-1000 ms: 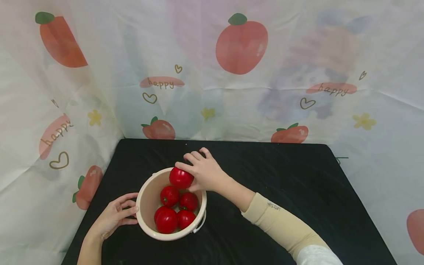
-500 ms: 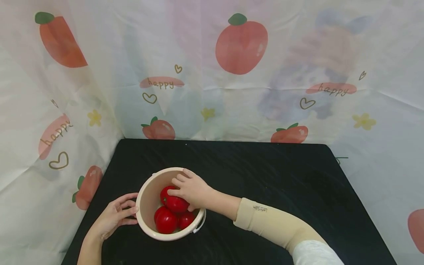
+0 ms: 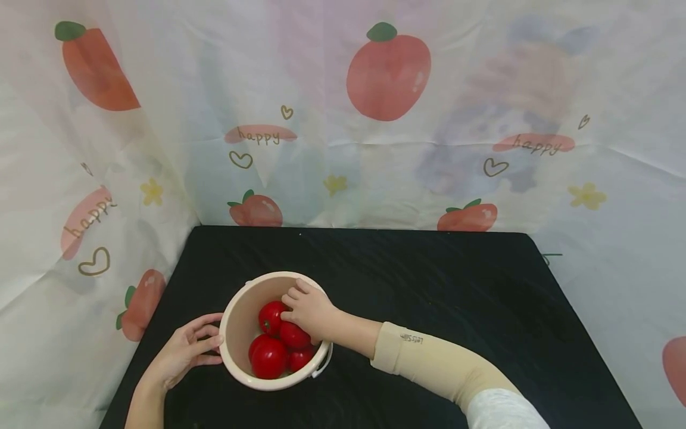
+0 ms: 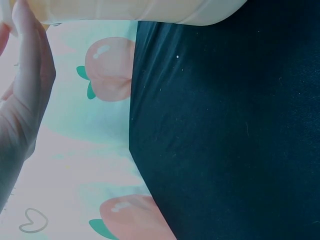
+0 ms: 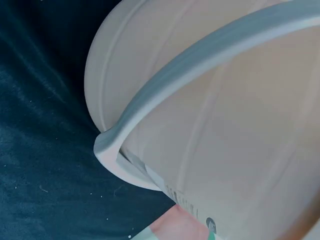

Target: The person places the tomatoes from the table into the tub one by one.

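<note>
My left hand (image 3: 184, 348) is at the left side of a cream bucket (image 3: 229, 351), its fingertips touching the outside near the rim with fairly straight fingers. In the left wrist view, that hand (image 4: 25, 85) is partly cut off at the edge. Inside the bucket lie several glossy red apples (image 3: 270, 358). My right hand (image 3: 311, 313) reaches in over the right rim, fingers and thumb bent about one red apple (image 3: 295, 336) low among the others. Part of that apple is hidden by the hand. The right wrist view shows the bucket's outer wall (image 5: 240, 140), and the right fingers are out of sight.
The bucket's pale handle (image 5: 175, 75) hangs down on its right side. Beneath lies a black-covered table (image 3: 429, 286). A pale printed cloth (image 3: 332, 71) with fruit pictures stands behind and to the left.
My right hand has lowered the red apple from the rim into the bucket, among the other apples. In the last half second it shifted only slightly. The left hand has stayed put.
</note>
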A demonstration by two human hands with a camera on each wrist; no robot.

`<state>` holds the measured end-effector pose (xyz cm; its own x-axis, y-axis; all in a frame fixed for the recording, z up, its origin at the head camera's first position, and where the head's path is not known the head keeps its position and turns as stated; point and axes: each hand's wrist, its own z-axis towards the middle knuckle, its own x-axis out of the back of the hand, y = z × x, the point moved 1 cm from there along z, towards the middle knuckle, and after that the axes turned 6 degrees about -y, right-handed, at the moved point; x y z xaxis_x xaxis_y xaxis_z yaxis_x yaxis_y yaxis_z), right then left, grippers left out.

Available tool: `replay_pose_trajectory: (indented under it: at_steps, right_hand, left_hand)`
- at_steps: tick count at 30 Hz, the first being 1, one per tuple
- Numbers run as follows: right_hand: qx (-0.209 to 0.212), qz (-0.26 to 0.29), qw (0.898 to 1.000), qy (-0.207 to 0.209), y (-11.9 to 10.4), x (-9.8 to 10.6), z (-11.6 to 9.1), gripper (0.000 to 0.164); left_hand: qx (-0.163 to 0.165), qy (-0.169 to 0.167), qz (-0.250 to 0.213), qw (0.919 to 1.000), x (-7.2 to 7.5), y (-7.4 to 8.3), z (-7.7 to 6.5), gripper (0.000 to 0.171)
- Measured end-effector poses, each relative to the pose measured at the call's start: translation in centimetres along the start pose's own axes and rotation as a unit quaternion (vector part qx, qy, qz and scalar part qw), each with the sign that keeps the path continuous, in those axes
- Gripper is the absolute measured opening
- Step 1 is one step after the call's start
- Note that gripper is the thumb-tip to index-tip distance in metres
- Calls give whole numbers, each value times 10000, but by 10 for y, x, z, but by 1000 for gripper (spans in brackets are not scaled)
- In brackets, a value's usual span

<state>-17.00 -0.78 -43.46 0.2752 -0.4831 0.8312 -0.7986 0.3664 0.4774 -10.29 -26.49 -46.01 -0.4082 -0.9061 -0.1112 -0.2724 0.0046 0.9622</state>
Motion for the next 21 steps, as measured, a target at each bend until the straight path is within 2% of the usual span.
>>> replay_pose_trajectory:
  at_steps: [3, 12, 21]
  right_hand:
    - [36, -76, 9998, -169, -2, -1, 2, 78]
    - [115, 223, 9984, -514, -4, -4, 5, 86]
    - [22, 332, 9977, -598, -4, -1, 5, 91]
  left_hand:
    - [-15, -4, -5, 10000, 0, -1, 0, 36]
    - [86, 110, 45, 9999, -1, 0, 0, 40]
    - [106, 113, 98, 9998, -1, 2, 0, 43]
